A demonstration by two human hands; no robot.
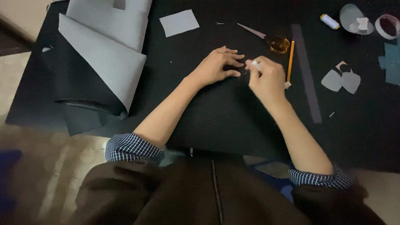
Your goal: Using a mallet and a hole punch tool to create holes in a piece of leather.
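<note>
Your left hand (216, 66) lies flat on the black sheet (216, 112), palm down, fingers spread a little and stretched toward the right, tips pressing the sheet. Nothing gripped in it. Your right hand (266, 79) is curled tight, thumb and forefinger pinched on a small white piece (255, 64), chalk or similar, can't tell exactly. Its tip sits right at the left fingertips, on or just above the sheet; contact unclear. The other right fingers are folded into the palm.

Just right of that hand lies an orange pencil (290, 60), its white end near your knuckles. Scissors (266, 38) with amber handles lie above it, closed. A long grey strip (307, 75) runs further right. Grey cut shapes (341, 80) lie well right. A grey square (179, 23) sits at top centre. Folded grey-black fabric (104, 62) is piled at left. A white thread spool (329, 21) and a tape roll (388, 26) sit top right.
</note>
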